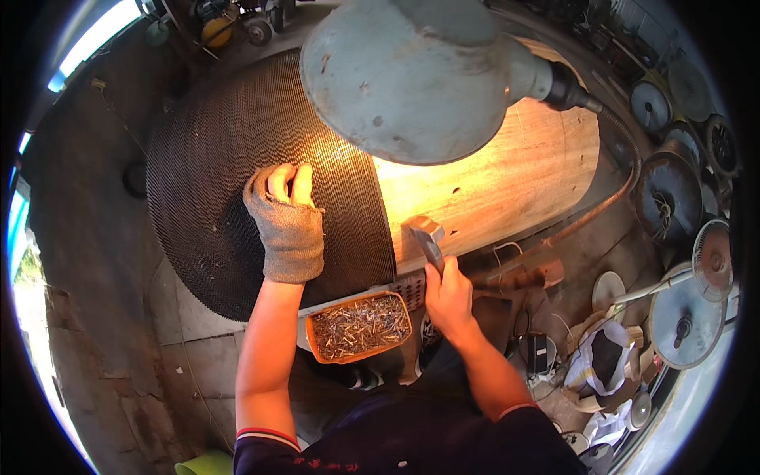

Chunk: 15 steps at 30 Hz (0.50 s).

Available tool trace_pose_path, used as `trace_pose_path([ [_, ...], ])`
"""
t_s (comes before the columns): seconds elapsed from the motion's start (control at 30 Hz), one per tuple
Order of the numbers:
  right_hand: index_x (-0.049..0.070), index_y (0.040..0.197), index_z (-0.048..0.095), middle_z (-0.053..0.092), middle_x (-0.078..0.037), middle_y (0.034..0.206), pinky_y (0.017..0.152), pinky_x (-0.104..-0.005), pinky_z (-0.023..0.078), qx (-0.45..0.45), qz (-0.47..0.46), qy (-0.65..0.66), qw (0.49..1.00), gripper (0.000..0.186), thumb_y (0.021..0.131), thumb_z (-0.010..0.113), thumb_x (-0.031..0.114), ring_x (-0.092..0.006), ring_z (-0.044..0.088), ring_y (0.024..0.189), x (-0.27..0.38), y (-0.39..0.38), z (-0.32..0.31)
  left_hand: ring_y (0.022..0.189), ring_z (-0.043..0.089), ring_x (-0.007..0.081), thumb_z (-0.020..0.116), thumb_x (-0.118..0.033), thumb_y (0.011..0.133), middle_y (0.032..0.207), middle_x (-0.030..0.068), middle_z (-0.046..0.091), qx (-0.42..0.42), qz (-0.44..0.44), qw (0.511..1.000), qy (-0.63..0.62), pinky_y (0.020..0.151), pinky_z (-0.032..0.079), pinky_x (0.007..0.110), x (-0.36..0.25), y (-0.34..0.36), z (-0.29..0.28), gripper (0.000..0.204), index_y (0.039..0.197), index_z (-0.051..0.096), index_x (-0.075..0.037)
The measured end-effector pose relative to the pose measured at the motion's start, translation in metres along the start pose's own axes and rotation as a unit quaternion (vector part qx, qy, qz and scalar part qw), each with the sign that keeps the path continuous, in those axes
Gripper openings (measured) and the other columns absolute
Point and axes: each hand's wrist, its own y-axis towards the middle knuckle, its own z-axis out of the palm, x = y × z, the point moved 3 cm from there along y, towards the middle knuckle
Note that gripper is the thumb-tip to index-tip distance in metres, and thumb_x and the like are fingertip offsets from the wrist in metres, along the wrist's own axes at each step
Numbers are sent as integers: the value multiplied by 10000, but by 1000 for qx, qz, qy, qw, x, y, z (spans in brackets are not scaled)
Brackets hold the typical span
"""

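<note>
My left hand [286, 226] wears a grey-brown knitted glove with bare fingertips. It rests over a dark, finely ridged surface [198, 198], thumb and fingers bent together; whatever they may pinch is too small to make out. In my bare right hand [450, 297] is a hammer [428, 242], gripped by its handle, its head over the pale wooden surface [491, 198] near the border with the ridged part. Between my forearms stands an orange tray [310, 336] filled with many small metal pins or nails [360, 324].
A large grey-green lamp [404, 79] hangs low over the work, lighting the wood, with a bent arm [629, 178] at its right. Round metal discs [673, 194], a fan guard [714, 261] and a white sack [602, 356] crowd the right side. A wheeled machine [229, 28] stands at the far left.
</note>
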Motion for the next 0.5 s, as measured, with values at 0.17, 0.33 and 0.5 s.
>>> trace_pose_path([
  [0.17, 6, 1045, 603, 689, -246, 823, 630, -515, 523, 15, 36, 68, 997, 238, 1045, 631, 242, -482, 672, 747, -4, -23, -8, 1007, 607, 344, 707, 67, 829, 1068, 152, 617, 30, -21, 985, -166, 933, 508, 484, -46, -13, -19, 472, 1283, 640, -42],
  [0.33, -9, 1056, 606, 688, -252, 821, 632, -506, 524, 31, 45, 96, 994, 267, 1051, 625, 257, -483, 673, 754, 0, -22, -12, 912, 626, 301, 714, 100, 802, 982, 115, 648, 58, -61, 947, -309, 819, 519, 429, -96, -54, -11, 637, 1402, 561, -48],
  [0.5, -24, 1078, 611, 671, -235, 787, 626, -453, 513, 29, 18, 101, 994, 289, 1068, 606, 265, -425, 673, 707, -6, -19, -14, 842, 631, 286, 692, 102, 793, 917, 93, 663, 143, -147, 925, -320, 804, 517, 427, -98, -51, -6, 679, 1437, 538, -47],
])
